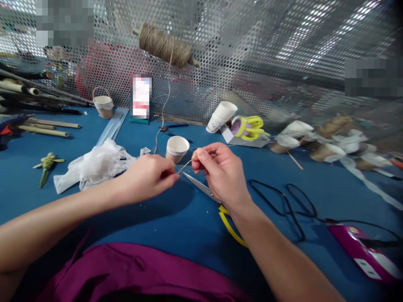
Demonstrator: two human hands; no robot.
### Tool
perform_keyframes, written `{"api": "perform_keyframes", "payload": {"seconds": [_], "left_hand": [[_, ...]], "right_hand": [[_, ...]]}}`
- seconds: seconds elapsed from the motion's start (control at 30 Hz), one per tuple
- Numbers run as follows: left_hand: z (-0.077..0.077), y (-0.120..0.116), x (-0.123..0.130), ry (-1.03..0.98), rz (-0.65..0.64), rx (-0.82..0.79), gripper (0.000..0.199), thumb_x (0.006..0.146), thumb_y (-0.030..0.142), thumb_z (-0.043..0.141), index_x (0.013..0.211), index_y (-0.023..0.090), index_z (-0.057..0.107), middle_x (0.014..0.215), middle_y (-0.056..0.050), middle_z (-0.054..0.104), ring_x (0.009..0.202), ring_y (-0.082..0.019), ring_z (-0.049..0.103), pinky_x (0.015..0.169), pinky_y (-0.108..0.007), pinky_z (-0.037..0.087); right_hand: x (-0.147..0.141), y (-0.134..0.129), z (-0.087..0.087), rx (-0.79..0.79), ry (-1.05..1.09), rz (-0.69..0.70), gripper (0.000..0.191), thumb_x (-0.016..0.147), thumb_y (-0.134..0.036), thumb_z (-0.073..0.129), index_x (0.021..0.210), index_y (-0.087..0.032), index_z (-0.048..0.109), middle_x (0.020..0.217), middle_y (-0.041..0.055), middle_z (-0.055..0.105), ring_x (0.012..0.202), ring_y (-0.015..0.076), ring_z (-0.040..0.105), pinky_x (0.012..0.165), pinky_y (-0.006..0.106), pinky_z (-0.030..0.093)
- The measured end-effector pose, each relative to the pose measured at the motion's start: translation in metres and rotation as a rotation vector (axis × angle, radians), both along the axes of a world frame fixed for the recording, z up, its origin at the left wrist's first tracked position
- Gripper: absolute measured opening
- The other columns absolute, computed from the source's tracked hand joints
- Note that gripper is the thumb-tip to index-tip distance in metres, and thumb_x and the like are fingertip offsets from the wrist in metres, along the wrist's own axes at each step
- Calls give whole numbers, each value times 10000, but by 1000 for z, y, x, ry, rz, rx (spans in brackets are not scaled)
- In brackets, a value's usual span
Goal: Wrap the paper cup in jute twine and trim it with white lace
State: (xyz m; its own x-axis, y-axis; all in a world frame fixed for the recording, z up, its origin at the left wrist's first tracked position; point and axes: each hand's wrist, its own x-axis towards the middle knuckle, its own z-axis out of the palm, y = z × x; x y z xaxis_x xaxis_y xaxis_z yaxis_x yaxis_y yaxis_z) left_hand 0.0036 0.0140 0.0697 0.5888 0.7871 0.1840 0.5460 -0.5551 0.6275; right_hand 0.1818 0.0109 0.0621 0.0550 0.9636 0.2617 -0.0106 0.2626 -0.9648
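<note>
Between my two hands runs a short twisted length of twine [186, 165]. My left hand [153, 176] is closed, pinching one end of it between thumb and fingers. On the other side my right hand [222, 170] pinches the twine too, and a thin end sticks out past its fingers. Just behind them stands a paper cup [177, 147] with a band round it. Scissors with yellow handles [232, 228] lie under my right hand, their blades pointing at the gap between the hands. A brown strand descends from the twine spool [165, 45] to behind my left hand.
White lace [94, 165] lies at left, near a small basket [103, 107]. Stacked cups [222, 115] and yellow tape rolls [248, 128] stand at the back. Wrapped cups [285, 144], a black cable [292, 214] and a purple power strip [362, 251] are right.
</note>
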Motion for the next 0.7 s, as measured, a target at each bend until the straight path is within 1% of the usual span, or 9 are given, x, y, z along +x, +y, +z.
{"api": "perform_keyframes", "payload": {"seconds": [0.13,0.2,0.23,0.3,0.37,0.5,0.57,0.63,0.7], "left_hand": [[-14,13,-7,-524,-314,-810,254,844,393,500,761,160,558,756,-27,626,675,-110,531,681,-268,401],[-24,16,-7,-639,-409,-1075,279,793,444,577,803,165,564,713,-17,617,658,-111,532,660,-260,395],[-27,16,-6,-664,-445,-1131,302,775,463,595,789,163,566,657,-3,591,642,-111,523,648,-257,388],[-29,14,-3,-684,-452,-1100,320,765,469,596,701,161,538,562,28,511,596,-104,482,616,-247,368],[-25,9,-1,-571,-380,-894,307,778,425,572,638,163,495,537,41,465,552,-95,431,582,-240,344],[-9,0,3,-56,9,-66,229,805,262,481,601,159,486,569,1,494,575,-125,430,612,-283,340],[-4,-3,3,103,137,186,219,799,207,452,592,153,495,580,-22,522,614,-149,467,664,-324,351],[-1,-1,1,109,83,110,218,802,222,463,606,146,519,583,-22,541,608,-145,483,666,-321,363],[-2,5,-3,-69,-100,-239,251,834,308,472,666,142,559,615,-13,570,600,-120,493,633,-274,380]], "right_hand": [[1,1,4,-62,155,63,186,711,-259,711,681,-185,543,616,-36,622,491,64,545,462,204,450],[1,1,5,-83,190,84,196,699,-262,723,679,-184,545,618,-36,623,490,63,544,458,201,442],[1,0,6,-88,194,91,200,696,-265,726,679,-185,544,619,-36,623,492,64,544,457,202,440],[1,-1,6,-86,181,92,205,698,-273,726,680,-190,540,622,-37,621,493,66,543,456,208,442],[1,-1,6,-69,155,77,204,707,-277,719,680,-193,536,616,-40,616,488,67,538,455,212,445],[1,-1,0,-7,49,10,168,744,-259,686,693,-183,545,595,-35,617,496,74,553,467,212,461],[1,1,-4,19,0,-17,154,758,-251,673,702,-179,548,594,-33,620,503,77,563,476,213,471],[1,2,-5,27,7,-19,154,755,-255,675,707,-176,551,599,-33,624,503,76,565,474,211,473],[1,3,-3,15,69,5,172,733,-265,694,697,-177,551,605,-37,625,493,68,557,463,203,464]]}}
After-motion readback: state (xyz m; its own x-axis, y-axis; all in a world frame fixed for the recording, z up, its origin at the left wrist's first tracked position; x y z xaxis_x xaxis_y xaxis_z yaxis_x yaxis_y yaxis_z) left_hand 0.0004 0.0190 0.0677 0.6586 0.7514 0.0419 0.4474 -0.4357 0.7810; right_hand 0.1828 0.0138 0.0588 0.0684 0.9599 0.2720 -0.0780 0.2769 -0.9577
